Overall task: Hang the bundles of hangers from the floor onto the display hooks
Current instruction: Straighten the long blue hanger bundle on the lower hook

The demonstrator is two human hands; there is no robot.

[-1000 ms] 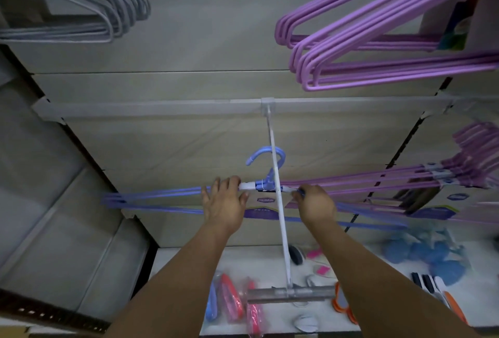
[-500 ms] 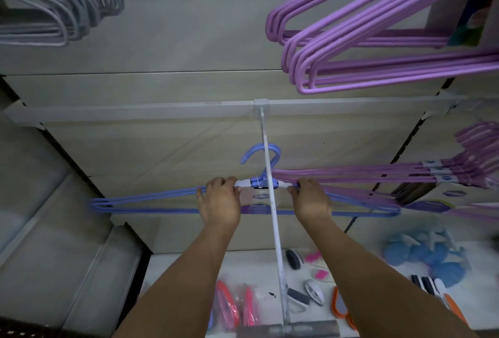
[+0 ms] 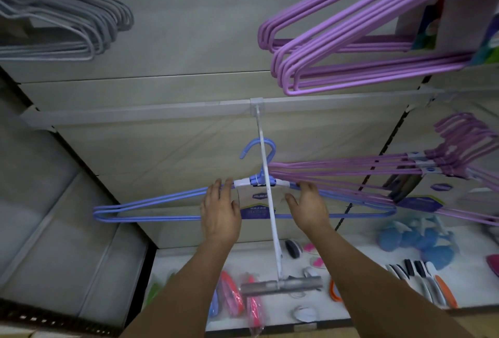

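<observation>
A bundle of blue hangers with a white label band hangs by its hook on the long white display hook, which juts from the grey rail. My left hand lies against the bundle's left shoulder, fingers fairly straight and touching the wire. To the right of the display hook, my right hand is at the right shoulder with relaxed fingers and the thumb spread, not curled round the wire.
Purple hanger bundles hang at the upper right and at the right, the latter reaching the blue bundle's neck. Grey hangers hang upper left. A white shelf below carries small packaged goods.
Both hands gripped the blue bundle's shoulders earlier; now their fingers have loosened and the bundle hangs on the display hook, a little further along it.
</observation>
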